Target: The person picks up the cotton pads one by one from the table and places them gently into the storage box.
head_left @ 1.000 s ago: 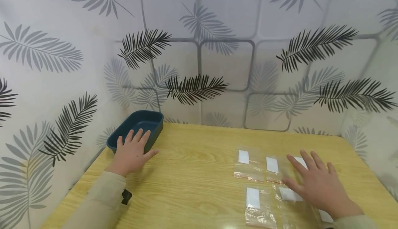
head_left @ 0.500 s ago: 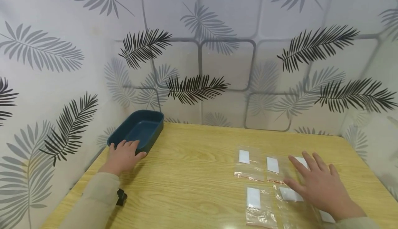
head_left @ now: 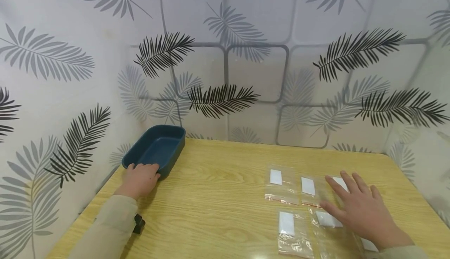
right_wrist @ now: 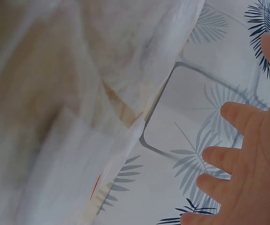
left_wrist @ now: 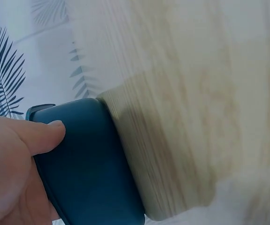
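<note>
My left hand grips the near end of a dark blue rectangular plastic tray at the table's far left. In the left wrist view the thumb presses the outer wall of the tray, while the other fingers go over its rim to the inside. Nothing lies in the part of the tray that shows. My right hand hovers with fingers spread above several clear zip bags, each with a white rectangular piece in it. One bag lies at the near left of the group. The right hand holds nothing.
The bags lie in two rough rows on the yellow wood-grain table; another bag is at the back left of the group. A leaf-patterned wall covering borders the table's back and left side.
My left hand has come back from above the tray to its near end, and its fingers have closed over the rim. The right hand stays nearly still.
</note>
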Demonstrator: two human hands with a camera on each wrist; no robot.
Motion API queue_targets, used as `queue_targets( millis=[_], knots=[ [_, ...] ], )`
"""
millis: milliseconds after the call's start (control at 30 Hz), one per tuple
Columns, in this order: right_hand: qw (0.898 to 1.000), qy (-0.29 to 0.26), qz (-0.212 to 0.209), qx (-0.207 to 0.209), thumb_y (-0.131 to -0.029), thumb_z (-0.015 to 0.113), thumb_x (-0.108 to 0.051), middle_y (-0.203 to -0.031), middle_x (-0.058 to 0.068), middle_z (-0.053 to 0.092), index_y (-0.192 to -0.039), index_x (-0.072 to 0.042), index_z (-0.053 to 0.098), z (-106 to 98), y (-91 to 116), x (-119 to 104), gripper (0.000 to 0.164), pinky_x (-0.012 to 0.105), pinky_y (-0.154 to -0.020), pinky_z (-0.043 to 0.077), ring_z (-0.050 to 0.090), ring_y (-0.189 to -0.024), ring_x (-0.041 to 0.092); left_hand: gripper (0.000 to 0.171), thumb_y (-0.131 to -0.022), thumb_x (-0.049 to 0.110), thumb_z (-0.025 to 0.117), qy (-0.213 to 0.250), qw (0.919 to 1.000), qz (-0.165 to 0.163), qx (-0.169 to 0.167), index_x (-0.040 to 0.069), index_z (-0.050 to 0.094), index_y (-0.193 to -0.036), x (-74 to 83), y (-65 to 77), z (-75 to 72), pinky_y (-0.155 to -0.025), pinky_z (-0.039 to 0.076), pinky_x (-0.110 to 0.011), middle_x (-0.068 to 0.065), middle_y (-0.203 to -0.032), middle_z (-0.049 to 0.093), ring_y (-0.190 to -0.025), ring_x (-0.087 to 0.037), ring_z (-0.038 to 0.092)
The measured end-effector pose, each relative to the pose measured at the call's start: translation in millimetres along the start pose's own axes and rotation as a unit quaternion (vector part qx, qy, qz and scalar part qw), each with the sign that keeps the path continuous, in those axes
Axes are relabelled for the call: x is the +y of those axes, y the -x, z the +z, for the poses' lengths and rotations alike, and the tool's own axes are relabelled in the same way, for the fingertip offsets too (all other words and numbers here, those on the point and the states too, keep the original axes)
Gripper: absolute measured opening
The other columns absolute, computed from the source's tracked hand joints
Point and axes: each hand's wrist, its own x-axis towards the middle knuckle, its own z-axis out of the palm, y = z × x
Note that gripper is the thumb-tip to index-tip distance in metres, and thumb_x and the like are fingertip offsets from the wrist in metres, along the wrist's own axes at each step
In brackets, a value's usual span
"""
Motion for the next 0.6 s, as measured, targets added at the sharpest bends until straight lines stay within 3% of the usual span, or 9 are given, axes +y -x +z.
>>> queue_targets(
  millis=[133, 300, 467, 600],
  knots=[
    [1.000, 0.002, 0.000, -0.001, -0.095, 0.048, -0.070, -0.157, 0.027, 0.027, -0.155, -0.018, 0.041, 0, -1, -2, 0.080, 0.082, -0.098, 0.020, 0.023, -0.140, 0.055, 0.019, -0.103, 0.021, 0.059, -0.012, 0.9999, 0.011, -0.001, 0.009, 0.065, -0.116, 3.6, -1.2, -1.2, -0.088, 0.041, -0.065, -0.011, -0.105, 0.070, -0.094, -0.036, 0.063],
    [1.000, 0.002, -0.007, 0.009, -0.095, 0.050, -0.070, -0.157, 0.027, 0.029, -0.155, -0.018, 0.041, -1, -1, -3, 0.079, 0.081, -0.098, 0.022, 0.024, -0.140, 0.055, 0.021, -0.103, 0.021, 0.058, -0.006, 0.9997, 0.022, -0.008, 0.008, 0.064, -0.118, 10.7, -1.1, 1.6, -0.086, 0.043, -0.064, -0.012, -0.108, 0.070, -0.097, -0.037, 0.064],
    [1.000, -0.001, -0.014, 0.021, -0.095, 0.052, -0.068, -0.156, 0.026, 0.030, -0.154, -0.019, 0.042, -2, 0, -5, 0.078, 0.081, -0.097, 0.023, 0.025, -0.140, 0.054, 0.022, -0.102, 0.017, 0.059, 0.021, 0.9970, 0.074, 0.000, 0.004, 0.064, -0.119, 22.6, -0.6, 5.8, -0.083, 0.051, -0.057, -0.014, -0.108, 0.071, -0.098, -0.037, 0.067],
    [1.000, -0.001, -0.018, 0.026, -0.095, 0.053, -0.067, -0.156, 0.026, 0.031, -0.154, -0.019, 0.042, -4, 0, -7, 0.077, 0.080, -0.097, 0.023, 0.026, -0.140, 0.054, 0.010, -0.101, 0.015, 0.061, 0.027, 0.9941, 0.104, 0.012, 0.006, 0.063, -0.106, 37.8, 1.7, 6.2, -0.071, 0.055, -0.048, -0.009, -0.092, 0.069, -0.084, -0.031, 0.069]
  ],
)
